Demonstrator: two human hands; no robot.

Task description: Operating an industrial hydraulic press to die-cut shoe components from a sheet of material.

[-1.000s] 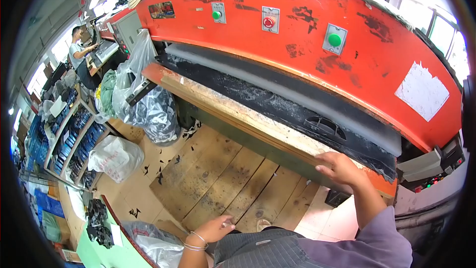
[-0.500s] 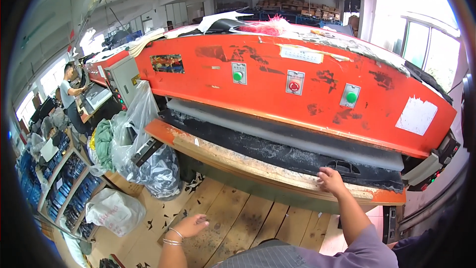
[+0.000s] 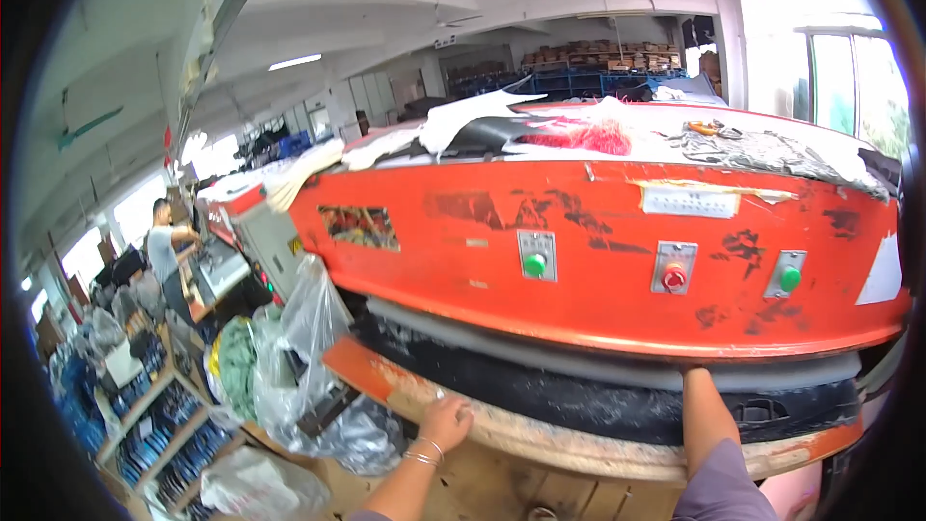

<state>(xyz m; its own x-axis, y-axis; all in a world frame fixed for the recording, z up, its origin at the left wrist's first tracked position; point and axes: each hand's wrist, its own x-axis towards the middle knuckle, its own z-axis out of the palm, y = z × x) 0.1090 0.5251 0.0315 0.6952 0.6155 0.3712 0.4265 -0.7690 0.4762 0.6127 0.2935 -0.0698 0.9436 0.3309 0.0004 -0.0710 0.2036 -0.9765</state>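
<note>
My left hand (image 3: 447,420) is at the pale wooden front edge (image 3: 550,432) of the press bed, fingers loosely bent and apart, with nothing visible in it. My right forearm (image 3: 709,415) reaches across the black bed pad (image 3: 579,402) into the gap beneath the red press beam (image 3: 588,299). That beam hides the right hand, so its fingers and anything in them cannot be seen. To the right of the forearm, a dark, curved, frame-like piece (image 3: 760,412), resembling a cutting die, lies on the pad. Under the beam runs a grey slab (image 3: 540,359).
Green buttons (image 3: 535,264) (image 3: 790,278) and a red button (image 3: 674,277) sit on the beam's front. White and black sheets (image 3: 473,121) lie on top. At the left stand clear plastic bags (image 3: 309,328) and a filled shelf (image 3: 159,434); a co-worker (image 3: 169,251) stands farther off.
My left hand has risen from above the wooden floor boards to the bed's front edge. The right hand has gone forward under the beam. The view has tilted upward and shifted.
</note>
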